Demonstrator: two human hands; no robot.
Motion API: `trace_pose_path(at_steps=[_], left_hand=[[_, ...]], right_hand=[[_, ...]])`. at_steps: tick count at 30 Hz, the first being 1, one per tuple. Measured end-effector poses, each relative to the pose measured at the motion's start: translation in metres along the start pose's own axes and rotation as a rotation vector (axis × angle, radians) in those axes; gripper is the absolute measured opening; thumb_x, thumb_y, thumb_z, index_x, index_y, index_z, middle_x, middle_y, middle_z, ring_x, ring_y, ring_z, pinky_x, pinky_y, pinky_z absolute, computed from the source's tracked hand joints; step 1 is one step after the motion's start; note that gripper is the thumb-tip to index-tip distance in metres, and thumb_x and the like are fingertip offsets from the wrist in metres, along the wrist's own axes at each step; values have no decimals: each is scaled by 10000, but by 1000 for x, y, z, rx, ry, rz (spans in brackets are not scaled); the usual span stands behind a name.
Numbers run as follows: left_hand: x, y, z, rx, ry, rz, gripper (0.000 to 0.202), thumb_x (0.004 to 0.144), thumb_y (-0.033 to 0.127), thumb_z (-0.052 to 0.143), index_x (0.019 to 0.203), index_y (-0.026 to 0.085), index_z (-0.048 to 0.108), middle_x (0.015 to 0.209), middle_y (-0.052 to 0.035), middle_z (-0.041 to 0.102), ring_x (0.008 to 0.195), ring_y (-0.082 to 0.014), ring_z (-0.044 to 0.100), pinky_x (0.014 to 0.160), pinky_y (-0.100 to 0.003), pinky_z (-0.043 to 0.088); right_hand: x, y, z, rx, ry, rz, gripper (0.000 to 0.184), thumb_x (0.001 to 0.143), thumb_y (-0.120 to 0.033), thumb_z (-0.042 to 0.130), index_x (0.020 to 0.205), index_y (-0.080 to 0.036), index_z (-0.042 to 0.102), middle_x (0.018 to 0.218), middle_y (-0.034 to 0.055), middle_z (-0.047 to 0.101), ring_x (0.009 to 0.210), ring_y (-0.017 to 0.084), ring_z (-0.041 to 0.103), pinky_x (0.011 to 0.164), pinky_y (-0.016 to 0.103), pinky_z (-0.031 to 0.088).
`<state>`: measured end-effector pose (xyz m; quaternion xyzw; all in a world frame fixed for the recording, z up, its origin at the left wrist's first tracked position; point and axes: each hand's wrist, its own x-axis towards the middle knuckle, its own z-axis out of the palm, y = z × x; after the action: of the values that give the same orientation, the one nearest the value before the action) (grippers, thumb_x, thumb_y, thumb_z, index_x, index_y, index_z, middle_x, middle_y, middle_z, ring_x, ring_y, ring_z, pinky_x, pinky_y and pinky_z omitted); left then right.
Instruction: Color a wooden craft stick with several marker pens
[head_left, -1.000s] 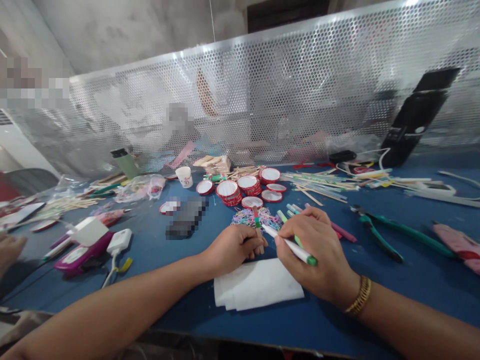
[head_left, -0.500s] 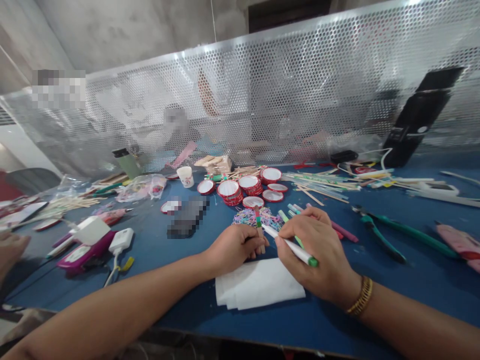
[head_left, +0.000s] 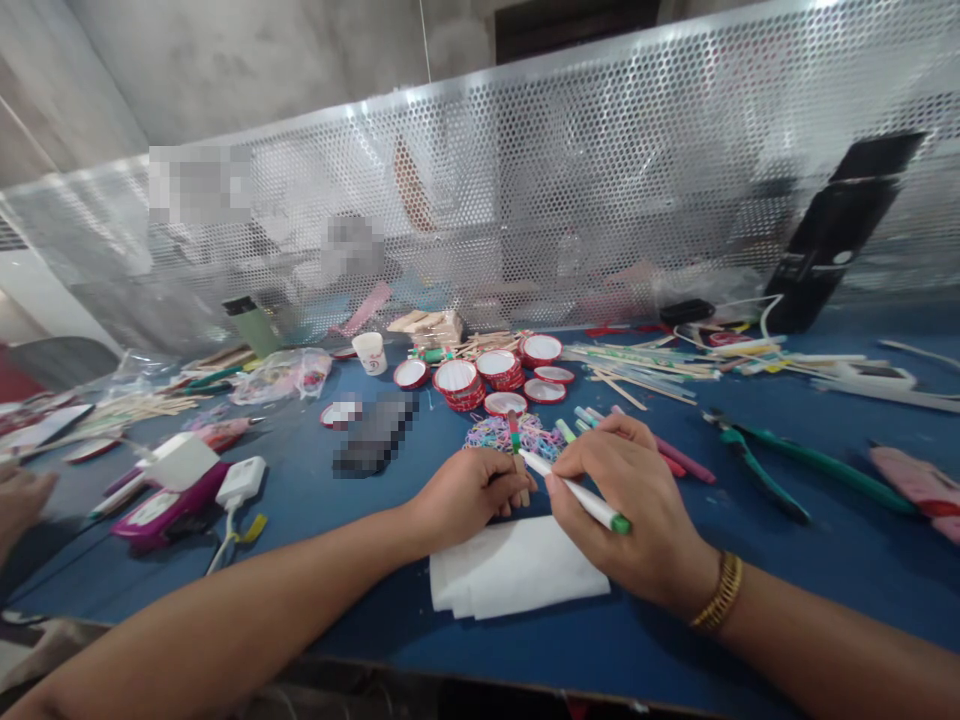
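Note:
My left hand [head_left: 466, 492] is closed round a small wooden craft stick [head_left: 516, 448] that points away from me, with red and green colour on its upper part. My right hand [head_left: 626, 500] grips a white marker with a green end [head_left: 581, 493], its tip touching the stick just above the left fingers. Both hands rest at the far edge of a folded white tissue [head_left: 514, 578] on the blue table [head_left: 390, 610]. A heap of coloured rubber bands [head_left: 499, 434] lies right behind the stick.
Red-rimmed round lids [head_left: 480, 378] are stacked farther back, beside a small white cup [head_left: 370, 353]. Loose markers [head_left: 675, 457] and green-handled pliers [head_left: 780, 468] lie to the right. A purple device and white charger [head_left: 187, 495] sit left. Another person's hand [head_left: 19, 500] shows at the left edge. A perforated metal screen [head_left: 600, 190] closes the back.
My hands and the marker have shifted only a hair to the left; the marker tip stays on the stick. Nothing else moved.

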<state>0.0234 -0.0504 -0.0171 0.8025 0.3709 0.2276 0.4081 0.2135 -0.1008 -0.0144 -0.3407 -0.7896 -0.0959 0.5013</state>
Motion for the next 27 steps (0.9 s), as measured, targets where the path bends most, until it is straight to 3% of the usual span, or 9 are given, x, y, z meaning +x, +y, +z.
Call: trace_pose_path(at_steps=[5, 10, 19, 27], left_hand=[[0, 0, 0, -8, -3, -20, 262, 908, 252, 484, 702, 150, 609, 624, 19, 571, 560, -82, 518, 533, -181, 411], [0, 0, 1, -21, -8, -1, 261, 907, 239, 485, 685, 148, 588, 686, 10, 604, 570, -74, 516, 561, -181, 432], [0, -1, 1, 4, 0, -4, 256, 910, 249, 491, 713, 148, 621, 621, 18, 575, 566, -86, 526, 540, -181, 418], [1, 1, 1, -19, -4, -2, 261, 906, 246, 494, 688, 150, 599, 651, 19, 589, 566, -77, 513, 543, -178, 418]], right_hand=[[1, 0, 1, -16, -37, 15, 97, 853, -154, 547, 772, -199, 517, 651, -23, 589, 615, 139, 550, 802, 384, 366], [1, 0, -1, -34, 36, 12, 118, 830, -129, 570, 750, -195, 512, 648, -18, 581, 619, 141, 549, 830, 406, 371], [1, 0, 1, -10, -29, -7, 95, 857, -145, 550, 784, -193, 514, 659, -20, 592, 630, 139, 552, 799, 391, 365], [0, 0, -1, -18, 25, -12, 114, 828, -124, 576, 769, -194, 508, 664, -19, 592, 622, 137, 549, 821, 400, 374]])
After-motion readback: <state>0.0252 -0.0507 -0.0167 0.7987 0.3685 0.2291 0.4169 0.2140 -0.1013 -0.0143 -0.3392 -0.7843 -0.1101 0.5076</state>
